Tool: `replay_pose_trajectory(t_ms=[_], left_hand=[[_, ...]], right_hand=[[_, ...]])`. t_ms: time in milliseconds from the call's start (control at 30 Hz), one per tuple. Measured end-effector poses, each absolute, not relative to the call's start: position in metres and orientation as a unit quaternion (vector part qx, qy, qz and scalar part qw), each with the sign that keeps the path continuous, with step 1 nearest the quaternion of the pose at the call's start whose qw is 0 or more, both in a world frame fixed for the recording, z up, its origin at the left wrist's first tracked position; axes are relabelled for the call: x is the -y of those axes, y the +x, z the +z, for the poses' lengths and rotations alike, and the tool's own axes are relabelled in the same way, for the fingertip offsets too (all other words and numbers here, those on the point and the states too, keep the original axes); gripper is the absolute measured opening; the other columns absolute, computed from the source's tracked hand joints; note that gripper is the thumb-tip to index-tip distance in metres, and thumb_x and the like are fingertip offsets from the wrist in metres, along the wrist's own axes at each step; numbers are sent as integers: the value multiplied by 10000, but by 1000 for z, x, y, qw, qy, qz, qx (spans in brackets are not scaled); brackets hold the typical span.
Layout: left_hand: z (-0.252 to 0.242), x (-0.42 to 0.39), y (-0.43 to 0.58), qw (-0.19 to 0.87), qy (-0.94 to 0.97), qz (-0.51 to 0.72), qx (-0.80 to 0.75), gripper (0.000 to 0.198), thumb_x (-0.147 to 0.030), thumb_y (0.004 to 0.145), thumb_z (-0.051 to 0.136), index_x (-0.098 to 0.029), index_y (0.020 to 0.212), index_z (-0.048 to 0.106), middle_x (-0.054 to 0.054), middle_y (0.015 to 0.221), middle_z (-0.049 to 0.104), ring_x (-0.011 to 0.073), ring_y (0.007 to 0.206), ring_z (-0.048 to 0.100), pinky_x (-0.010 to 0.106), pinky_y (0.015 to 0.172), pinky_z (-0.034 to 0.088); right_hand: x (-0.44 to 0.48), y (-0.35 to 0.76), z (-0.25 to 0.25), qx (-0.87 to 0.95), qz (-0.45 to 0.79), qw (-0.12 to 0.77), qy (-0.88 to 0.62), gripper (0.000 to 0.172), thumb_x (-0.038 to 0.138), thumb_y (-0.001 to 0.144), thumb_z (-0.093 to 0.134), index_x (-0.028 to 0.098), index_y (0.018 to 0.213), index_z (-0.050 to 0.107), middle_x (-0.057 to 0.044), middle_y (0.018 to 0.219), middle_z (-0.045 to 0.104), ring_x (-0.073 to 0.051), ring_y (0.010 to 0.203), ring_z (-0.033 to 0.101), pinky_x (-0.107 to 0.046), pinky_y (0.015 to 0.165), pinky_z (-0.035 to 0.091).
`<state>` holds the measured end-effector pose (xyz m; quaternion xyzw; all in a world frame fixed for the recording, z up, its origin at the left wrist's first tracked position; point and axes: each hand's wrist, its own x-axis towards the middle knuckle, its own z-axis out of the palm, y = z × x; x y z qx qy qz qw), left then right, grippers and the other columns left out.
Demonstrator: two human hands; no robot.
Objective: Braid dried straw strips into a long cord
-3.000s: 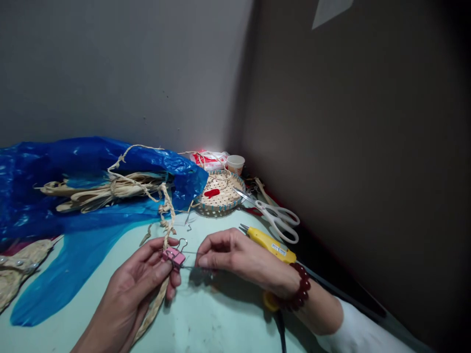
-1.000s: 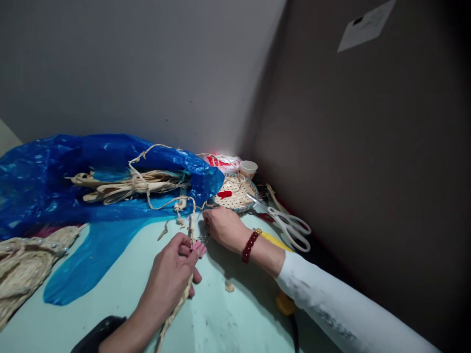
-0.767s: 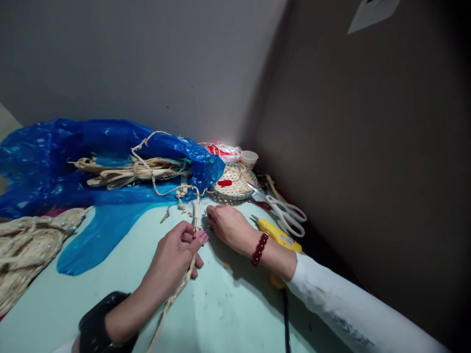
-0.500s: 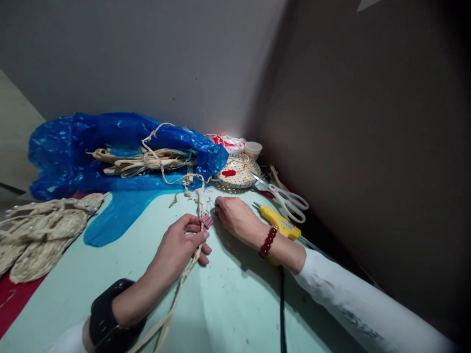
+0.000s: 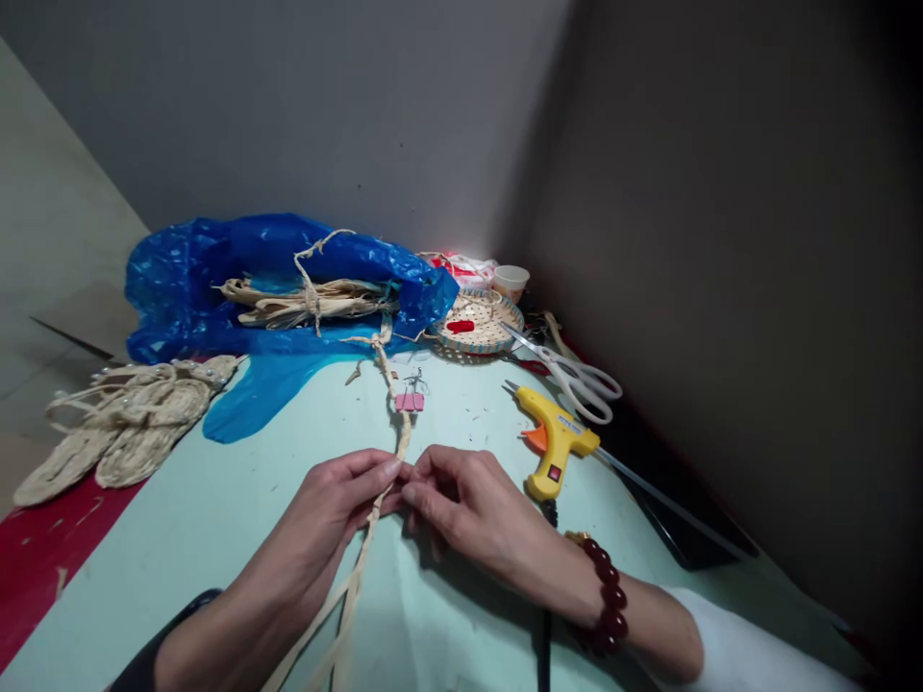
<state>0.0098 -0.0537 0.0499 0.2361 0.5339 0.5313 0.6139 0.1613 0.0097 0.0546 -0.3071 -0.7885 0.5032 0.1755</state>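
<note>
A braided straw cord (image 5: 405, 437) runs from the blue bag down between my hands, and loose flat strands trail from its lower end toward me. A pink binder clip (image 5: 410, 402) sits on the cord beyond my fingers. My left hand (image 5: 328, 509) pinches the cord between thumb and fingers. My right hand (image 5: 476, 509) is closed, its thumb and fingertips together right beside the cord and meeting the left fingertips. What lies between the right fingertips is hidden.
A blue plastic bag (image 5: 288, 235) holds a straw bundle (image 5: 317, 306). Woven straw sandals (image 5: 155, 432) lie left. At right are a yellow glue gun (image 5: 555, 432), white-handled scissors (image 5: 577, 380), a round woven basket (image 5: 486, 332) and a paper cup (image 5: 511, 282).
My left hand has left the binder clip and slid down the cord toward me. My right hand has come back from beside the clip to the left fingertips. The view has shifted slightly.
</note>
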Motion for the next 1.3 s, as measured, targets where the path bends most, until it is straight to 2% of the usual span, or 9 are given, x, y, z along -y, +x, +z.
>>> replay_pose_trajectory(t_ms=[133, 333, 500, 667, 800, 900, 1067, 1200, 1300], left_hand=[[50, 58, 13, 629, 222, 536, -518, 131, -268, 809, 677, -156, 745, 698, 46, 766, 702, 144, 626, 606, 241, 603, 522], [55, 59, 18, 619, 193, 510, -565, 121, -262, 797, 697, -153, 850, 700, 67, 992, 702, 223, 888, 657, 291, 768, 521], [47, 60, 15, 598, 231, 498, -583, 144, -279, 832, 647, -152, 780, 692, 51, 889, 703, 195, 887, 622, 272, 799, 469], [40, 60, 14, 579, 258, 494, -595, 154, -285, 806, 658, -168, 706, 660, 34, 832, 688, 201, 888, 611, 289, 829, 450], [40, 58, 16, 569, 252, 498, -604, 143, -277, 791, 671, -175, 694, 646, 30, 816, 692, 197, 847, 633, 280, 793, 466], [43, 57, 15, 563, 243, 499, -612, 170, -291, 823, 636, -169, 707, 658, 36, 776, 699, 179, 780, 640, 270, 770, 472], [46, 60, 12, 573, 259, 498, -597, 206, -322, 860, 595, -160, 751, 662, 27, 696, 674, 145, 659, 608, 242, 666, 473], [44, 62, 15, 594, 261, 500, -573, 201, -351, 860, 604, -176, 772, 646, -14, 629, 611, 105, 586, 548, 193, 567, 445], [42, 61, 17, 595, 282, 508, -556, 216, -357, 840, 629, -170, 732, 619, -33, 598, 566, 76, 480, 474, 171, 448, 401]], right_hand=[[-2, 160, 49, 663, 679, 148, -279, 168, 298, 919, 519, 167, 819, 544, 0, 726, 648, -59, 480, 552, -158, 486, 384], [7, 153, 49, 506, 825, 50, -245, 172, 223, 841, 575, 168, 691, 510, 60, 469, 510, -32, 315, 355, -132, 313, 234], [11, 153, 48, 487, 815, 17, -314, 219, 187, 787, 620, 162, 600, 508, 58, 460, 504, -39, 333, 393, -142, 329, 278], [14, 157, 50, 535, 763, -13, -362, 252, 160, 710, 681, 154, 543, 492, 72, 457, 417, -33, 416, 361, -155, 373, 231], [17, 158, 44, 550, 757, -29, -352, 250, 197, 718, 669, 156, 555, 484, 65, 491, 434, -42, 455, 361, -161, 396, 241], [21, 160, 36, 592, 756, -40, -275, 282, 207, 748, 659, 155, 535, 481, 61, 518, 445, -48, 496, 398, -156, 439, 282], [23, 171, 43, 654, 731, -15, -196, 210, 249, 783, 661, 157, 620, 567, 51, 624, 514, -67, 616, 473, -149, 534, 344], [10, 175, 61, 621, 750, 28, -227, 210, 311, 853, 609, 148, 726, 568, 46, 613, 517, -53, 538, 437, -152, 496, 333], [-9, 175, 71, 608, 750, 101, -239, 271, 374, 911, 538, 146, 769, 572, 20, 654, 571, -48, 474, 434, -160, 463, 346]])
